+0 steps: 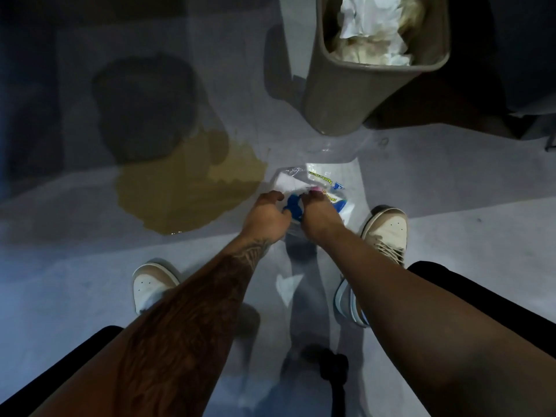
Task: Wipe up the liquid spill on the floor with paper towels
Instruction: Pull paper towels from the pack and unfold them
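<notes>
A yellowish-brown liquid spill (192, 188) spreads over the pale floor left of centre. Just right of it lies a clear plastic pack of paper towels (328, 188) with blue and yellow print. My left hand (266, 216) grips the pack's near left side. My right hand (319, 218) pinches the pack next to it. A white paper towel (287, 183) sticks out of the pack just above my left fingers. Both hands are close together, a little right of the spill's edge.
A beige waste bin (355, 85) holding crumpled, stained paper stands beyond the pack at the upper right. My two light sneakers, one (152, 285) at the left and one (386, 231) at the right, flank my arms. A dark round shadow lies beyond the spill.
</notes>
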The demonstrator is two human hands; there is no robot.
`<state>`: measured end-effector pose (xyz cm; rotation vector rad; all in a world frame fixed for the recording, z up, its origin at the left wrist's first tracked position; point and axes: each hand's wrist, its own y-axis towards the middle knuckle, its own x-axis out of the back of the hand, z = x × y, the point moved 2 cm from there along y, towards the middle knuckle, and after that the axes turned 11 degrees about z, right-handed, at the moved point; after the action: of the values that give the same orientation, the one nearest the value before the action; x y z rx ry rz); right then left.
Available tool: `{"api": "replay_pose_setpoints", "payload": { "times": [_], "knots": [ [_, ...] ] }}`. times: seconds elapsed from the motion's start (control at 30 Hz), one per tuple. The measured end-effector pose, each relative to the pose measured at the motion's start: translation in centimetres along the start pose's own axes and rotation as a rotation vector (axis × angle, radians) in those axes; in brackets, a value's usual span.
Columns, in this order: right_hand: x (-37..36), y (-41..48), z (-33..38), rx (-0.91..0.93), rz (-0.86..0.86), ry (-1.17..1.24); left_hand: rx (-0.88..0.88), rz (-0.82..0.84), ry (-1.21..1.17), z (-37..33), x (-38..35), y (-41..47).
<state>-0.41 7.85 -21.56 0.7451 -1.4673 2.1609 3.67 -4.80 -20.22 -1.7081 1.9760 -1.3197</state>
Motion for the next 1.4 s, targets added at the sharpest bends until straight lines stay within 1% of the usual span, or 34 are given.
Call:
{"api": "replay_pose_setpoints", "payload": {
  "times": [0.1,0.23,0.4,0.53,0.8,0.97,1.2,1.3,1.4],
  "knots": [
    [0.4,1.1,-1.3,-0.075,-0.024,-0.038,0.021,0.043,-0.035,-0.5,-0.3,-0.2],
    [1.2,1.9,-2.4,-0.124,-0.006,-0.148,0.046,0.059,-0.174,-0.6,-0.7,-0.1],
    [2.2,2.5,-3.2,-0.092,0.05,-0.205,0.046,0.124,-0.155,-0.8,-0.5,0.4],
    [3.0,2.5,-3.6,-0.048,-0.002,-0.211,0.054,0.129,-0.172,-1.0,-0.6,0.5],
    [3.8,2.9,-3.5,-0.041,0.006,-0.242,0.077,0.117,-0.274,-1.9,-1.1,0.8],
    [4.3,3.1,-3.6,-0.039,0.062,-0.278,0.109,0.132,-0.341,-2.1,-1.3,0.9],
    [5.3,3.1,-3.2,-0.007,-0.039,-0.237,0.122,0.112,-0.415,-3.0,-1.1,0.3],
    [5.7,3.2,-3.2,0.03,-0.069,-0.253,0.116,0.095,-0.364,-3.1,-0.9,0.2],
    [6.0,3.3,-3.2,0.061,-0.109,-0.279,0.119,0.077,-0.365,-3.1,-0.9,0.4]
  ]
}}
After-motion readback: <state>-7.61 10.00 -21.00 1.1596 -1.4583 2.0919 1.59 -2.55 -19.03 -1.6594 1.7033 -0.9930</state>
